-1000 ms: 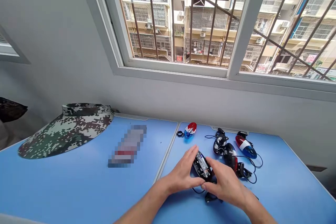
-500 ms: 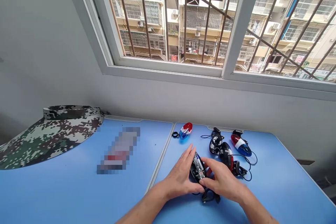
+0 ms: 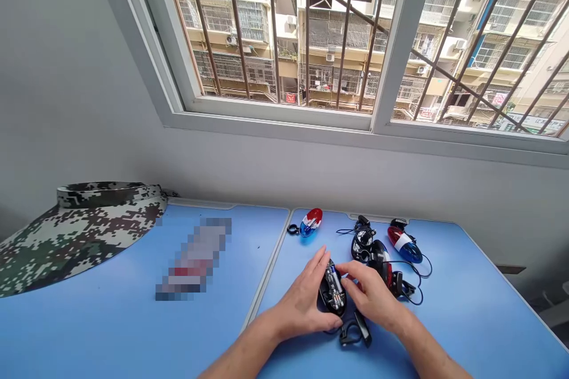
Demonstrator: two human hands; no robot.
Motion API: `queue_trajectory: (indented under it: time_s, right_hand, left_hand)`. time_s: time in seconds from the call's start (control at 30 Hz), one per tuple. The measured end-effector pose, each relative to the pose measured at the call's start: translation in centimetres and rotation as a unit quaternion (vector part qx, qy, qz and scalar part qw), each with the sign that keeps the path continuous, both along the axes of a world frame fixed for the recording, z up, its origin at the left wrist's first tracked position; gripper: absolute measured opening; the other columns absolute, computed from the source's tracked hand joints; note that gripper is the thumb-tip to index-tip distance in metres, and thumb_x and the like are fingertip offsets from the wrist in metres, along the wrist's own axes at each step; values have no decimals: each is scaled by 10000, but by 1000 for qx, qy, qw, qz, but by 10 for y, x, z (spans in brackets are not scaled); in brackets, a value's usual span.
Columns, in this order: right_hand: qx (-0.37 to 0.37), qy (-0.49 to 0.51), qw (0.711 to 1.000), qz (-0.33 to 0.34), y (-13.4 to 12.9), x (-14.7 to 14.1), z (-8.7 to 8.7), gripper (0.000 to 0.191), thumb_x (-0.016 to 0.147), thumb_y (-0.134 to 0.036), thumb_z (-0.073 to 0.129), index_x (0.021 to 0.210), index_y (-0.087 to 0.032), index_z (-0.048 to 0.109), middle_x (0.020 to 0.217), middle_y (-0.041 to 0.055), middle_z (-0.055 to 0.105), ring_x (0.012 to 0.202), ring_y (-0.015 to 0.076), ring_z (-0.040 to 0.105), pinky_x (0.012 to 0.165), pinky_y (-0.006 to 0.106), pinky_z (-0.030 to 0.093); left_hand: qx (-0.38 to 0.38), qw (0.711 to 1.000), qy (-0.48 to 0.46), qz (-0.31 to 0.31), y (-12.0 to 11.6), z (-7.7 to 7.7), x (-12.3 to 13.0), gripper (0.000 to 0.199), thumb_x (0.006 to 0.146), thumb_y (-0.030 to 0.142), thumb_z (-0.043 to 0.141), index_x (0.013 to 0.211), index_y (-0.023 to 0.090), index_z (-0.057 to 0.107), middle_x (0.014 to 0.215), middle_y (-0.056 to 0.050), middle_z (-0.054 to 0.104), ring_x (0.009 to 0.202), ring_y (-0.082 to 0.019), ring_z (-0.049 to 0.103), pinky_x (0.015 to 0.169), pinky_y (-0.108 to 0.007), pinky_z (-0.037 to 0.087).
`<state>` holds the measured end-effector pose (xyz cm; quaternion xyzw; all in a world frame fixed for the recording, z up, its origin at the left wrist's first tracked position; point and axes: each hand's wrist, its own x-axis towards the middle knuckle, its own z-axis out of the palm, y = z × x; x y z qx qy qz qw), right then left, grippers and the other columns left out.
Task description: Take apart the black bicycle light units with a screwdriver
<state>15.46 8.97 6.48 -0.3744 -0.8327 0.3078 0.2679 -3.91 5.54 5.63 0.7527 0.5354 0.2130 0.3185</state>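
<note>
Glossy black plastic shell (image 3: 332,296), smooth matt blue tabletop (image 3: 471,314).

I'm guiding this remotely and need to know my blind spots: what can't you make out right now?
Head view only:
- Sides of the black casing: partly covered by the left hand and right hand.
- Circuit board in the casing: its markings are too small to read.
- Pixelated item: blurred, so it can't be identified.
- Camouflage visor: cut off by the left edge.
</note>
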Motion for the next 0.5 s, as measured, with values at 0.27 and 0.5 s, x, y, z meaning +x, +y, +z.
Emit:
queue_trajectory:
  time_s: [0.27,0.5]
  right_hand:
    - [136,20,990,-21,1,-6,-27,285,886,-123,445,1095,-180,631,938,88,693,867,216,659,772,348,541]
    - [197,59,978,-26,1,-7,-25,291,905,-108,420,1075,-192,640,965,88,688,853,193,654,730,310,555]
  left_hand:
    - [6,1000,-8,-3,2,-6,-1,1201,570,343,836,1524,143,134,1599,-190,47,1452,-390,77,1171,-535,190]
    - [14,1000,-11,-9,1,-3,-1,1186,544,305,829,1512,121,169,1591,-195,123,1450,-379,130,1175,-520,203]
